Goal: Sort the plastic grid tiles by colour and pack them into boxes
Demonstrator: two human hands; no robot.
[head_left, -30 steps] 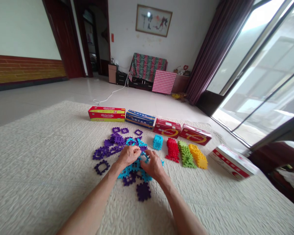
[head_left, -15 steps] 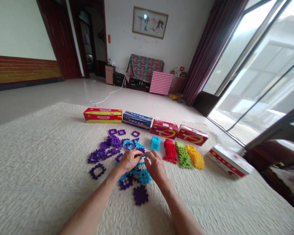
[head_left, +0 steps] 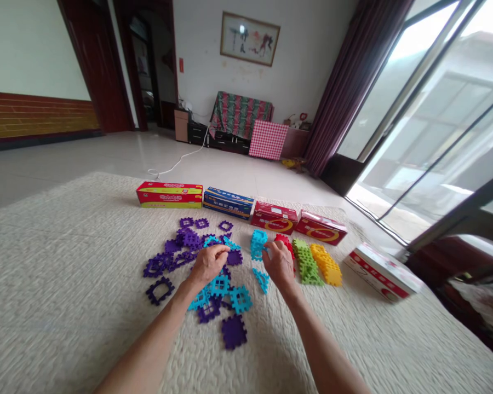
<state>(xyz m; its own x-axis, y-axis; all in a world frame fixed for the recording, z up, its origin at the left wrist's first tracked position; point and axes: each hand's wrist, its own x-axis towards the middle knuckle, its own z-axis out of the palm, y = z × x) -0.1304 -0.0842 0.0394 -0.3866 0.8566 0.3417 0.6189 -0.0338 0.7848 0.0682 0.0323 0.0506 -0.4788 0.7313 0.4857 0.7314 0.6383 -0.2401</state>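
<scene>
My left hand (head_left: 209, 265) is over the middle of a loose pile, thumb and fingertips pinched together beside a cyan triangular piece (head_left: 231, 244); anything between them is hidden. My right hand (head_left: 281, 262) curls its fingers at the near end of a row of cyan interlocking tiles (head_left: 258, 241), gripping a cyan tile there. Just below it lies another cyan triangular piece (head_left: 262, 280). Several notched purple tiles (head_left: 190, 238) spread to the left. Cyan square tiles (head_left: 240, 299) lie nearer me, above a solid purple tile (head_left: 234, 331).
Right of the cyan row are red tiles (head_left: 285, 241), partly behind my hand, then green tiles (head_left: 307, 262) and yellow tiles (head_left: 327, 265). Behind stand a red-yellow box (head_left: 170, 195), a blue box (head_left: 228, 202) and two dark red boxes (head_left: 275, 218). A white-red box (head_left: 383, 272) sits right.
My hands have moved apart: the right one went right to the cyan row, the left slightly left and up. A cyan triangular piece now shows on the mat below my right hand.
</scene>
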